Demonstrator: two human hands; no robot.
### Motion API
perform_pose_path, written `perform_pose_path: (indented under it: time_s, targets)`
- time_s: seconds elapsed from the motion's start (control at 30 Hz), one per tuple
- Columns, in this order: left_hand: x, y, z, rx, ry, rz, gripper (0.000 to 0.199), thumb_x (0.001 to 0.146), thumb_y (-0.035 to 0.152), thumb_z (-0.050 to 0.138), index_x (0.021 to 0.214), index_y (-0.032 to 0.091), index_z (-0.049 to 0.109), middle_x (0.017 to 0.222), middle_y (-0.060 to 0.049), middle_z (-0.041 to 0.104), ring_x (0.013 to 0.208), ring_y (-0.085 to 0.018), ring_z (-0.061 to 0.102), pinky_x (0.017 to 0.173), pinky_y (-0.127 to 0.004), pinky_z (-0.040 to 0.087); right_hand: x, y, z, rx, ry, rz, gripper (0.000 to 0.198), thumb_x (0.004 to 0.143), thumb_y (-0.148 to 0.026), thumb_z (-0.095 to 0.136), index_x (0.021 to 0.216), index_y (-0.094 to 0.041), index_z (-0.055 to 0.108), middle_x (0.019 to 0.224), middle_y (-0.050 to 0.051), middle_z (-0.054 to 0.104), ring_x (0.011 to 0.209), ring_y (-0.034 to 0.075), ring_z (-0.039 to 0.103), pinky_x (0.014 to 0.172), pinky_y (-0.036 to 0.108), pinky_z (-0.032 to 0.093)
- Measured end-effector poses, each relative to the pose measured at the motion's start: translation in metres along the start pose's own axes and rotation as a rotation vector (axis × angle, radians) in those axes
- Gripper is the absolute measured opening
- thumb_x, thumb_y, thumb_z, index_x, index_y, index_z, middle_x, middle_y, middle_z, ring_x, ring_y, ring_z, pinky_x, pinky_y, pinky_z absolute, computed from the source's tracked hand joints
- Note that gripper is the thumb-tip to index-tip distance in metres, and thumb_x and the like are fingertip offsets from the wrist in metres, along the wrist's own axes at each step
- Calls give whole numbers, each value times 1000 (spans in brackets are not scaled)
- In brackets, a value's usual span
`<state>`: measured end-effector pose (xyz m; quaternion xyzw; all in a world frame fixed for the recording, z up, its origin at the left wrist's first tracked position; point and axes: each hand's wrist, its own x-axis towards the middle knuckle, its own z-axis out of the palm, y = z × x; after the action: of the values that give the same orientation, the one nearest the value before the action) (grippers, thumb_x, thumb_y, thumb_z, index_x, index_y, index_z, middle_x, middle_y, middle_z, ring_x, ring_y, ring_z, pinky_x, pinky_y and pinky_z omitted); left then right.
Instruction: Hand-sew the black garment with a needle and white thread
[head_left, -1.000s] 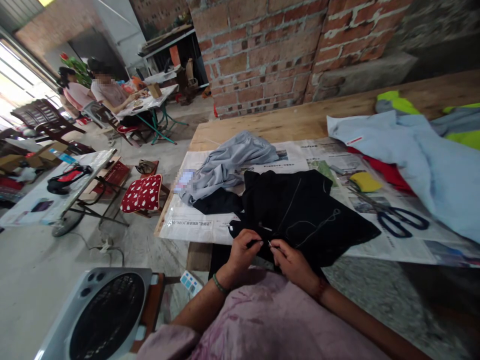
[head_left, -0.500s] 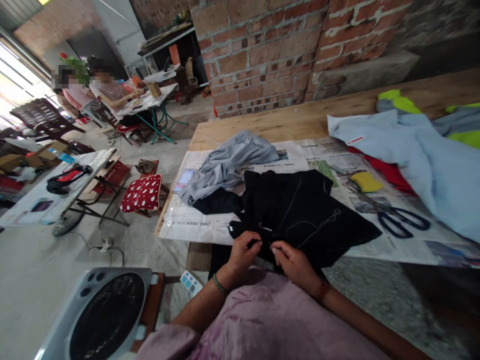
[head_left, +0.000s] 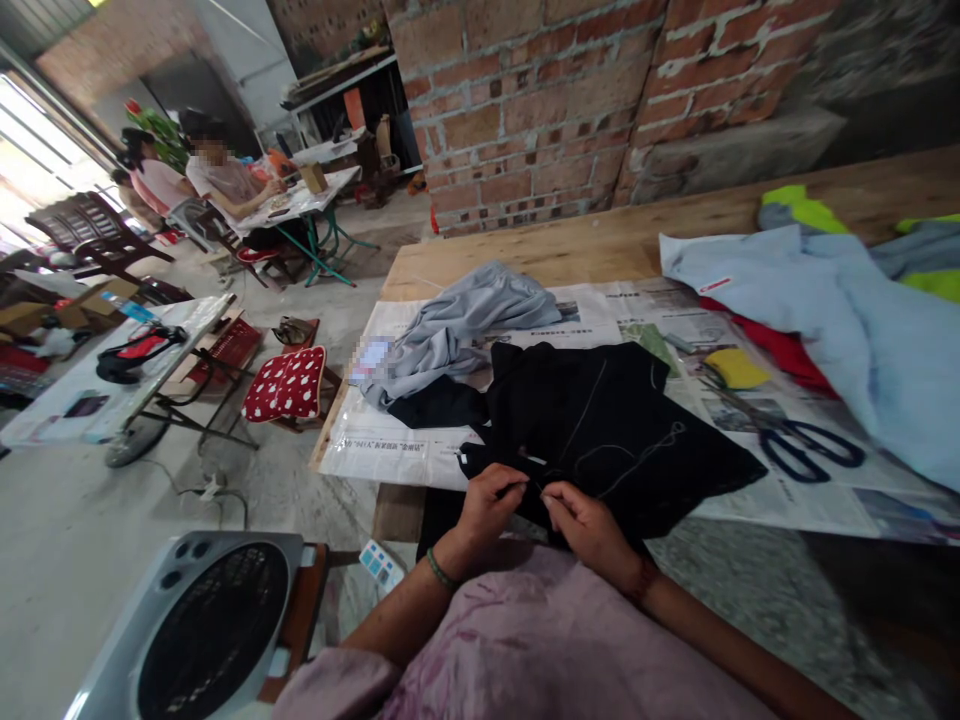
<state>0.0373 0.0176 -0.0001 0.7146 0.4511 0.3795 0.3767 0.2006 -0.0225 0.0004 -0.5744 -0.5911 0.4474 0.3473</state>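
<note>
A black garment (head_left: 600, 400) lies spread at the table's front edge, and part of it hangs down towards my lap. White thread (head_left: 642, 455) runs in loose loops across it. Low over its near edge, my left hand (head_left: 489, 507) is closed in a pinch. Facing it a short gap away, my right hand (head_left: 590, 522) pinches too, thumb against forefinger. A fine pale line shows between the fingertips and looks like thread; any needle is too small to make out. To the right of the cloth lie dark-handled scissors (head_left: 806, 445).
Newspaper (head_left: 420, 458) covers the wooden table (head_left: 465, 250). On it are a grey garment (head_left: 465, 315), a yellow piece (head_left: 737, 368) and pale blue clothing (head_left: 817, 290). A fan (head_left: 202, 620) stands lower left, near a red cushioned stool (head_left: 285, 383). People (head_left: 225, 185) sit at a far table.
My left fingertips have shifted slightly, and a small white patch on the black cloth shows more plainly above them. The view has turned a little; both hands stay pinched.
</note>
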Motion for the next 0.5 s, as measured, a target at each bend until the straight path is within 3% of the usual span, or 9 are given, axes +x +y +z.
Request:
perform_pose_path:
  time_s: [0.3,0.5]
  targets:
    - [-1,-1,1,-42,-18,26,13,78,19,55,82,19,68,82,-5,58,78,-13,56,70,-25,47,3,3,4,-22,-7,-42,26,84,-36,34,78,-18,52,55,-3,48,51,10,45,51,21,37]
    - [-1,1,2,-28,-19,35,12,79,17,55,81,18,68,82,-5,56,78,-13,55,70,-24,47,3,5,12,-39,63,-84,25,85,-36,34,77,-18,49,55,-3,46,50,9,43,50,21,35]
